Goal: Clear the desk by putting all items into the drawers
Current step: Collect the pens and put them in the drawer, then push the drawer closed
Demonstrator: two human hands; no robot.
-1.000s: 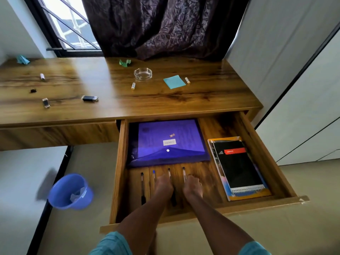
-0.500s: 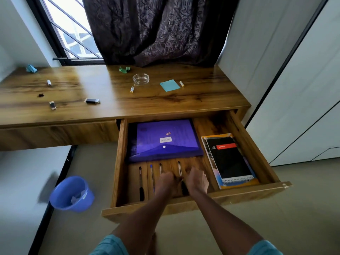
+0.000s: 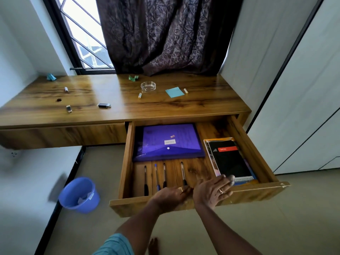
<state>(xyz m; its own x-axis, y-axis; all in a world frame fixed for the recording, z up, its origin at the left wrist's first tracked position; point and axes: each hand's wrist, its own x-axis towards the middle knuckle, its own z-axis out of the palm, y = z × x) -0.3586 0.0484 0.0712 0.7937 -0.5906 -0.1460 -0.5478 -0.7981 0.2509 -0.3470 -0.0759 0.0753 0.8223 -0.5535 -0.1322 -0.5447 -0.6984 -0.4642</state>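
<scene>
Meeting at the front edge of the open drawer (image 3: pixel 127 162): both hands.
The right hand (image 3: pixel 211 192) lies with fingers (image 3: pixel 225 180) spread straight at five o'clock; the left hand (image 3: pixel 170 196) just beside it, its grip I cannot tell. Purple folder (image 3: pixel 168 142), four pens (image 3: pixel 156 176) and notebook (image 3: pixel 230 159) sit inside. At twelve o'clock the counter (image 3: pixel 184 107) carries a glass dish (image 3: pixel 148 86) and blue note (image 3: pixel 174 92) under a curtain (image 3: pixel 161 34); a blue bucket (image 3: pixel 79 194) stands on the floor (image 3: pixel 276 218) at eight.

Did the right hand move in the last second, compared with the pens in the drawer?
Yes. The right hand went right, from the rightmost pen toward the notebook.
</scene>
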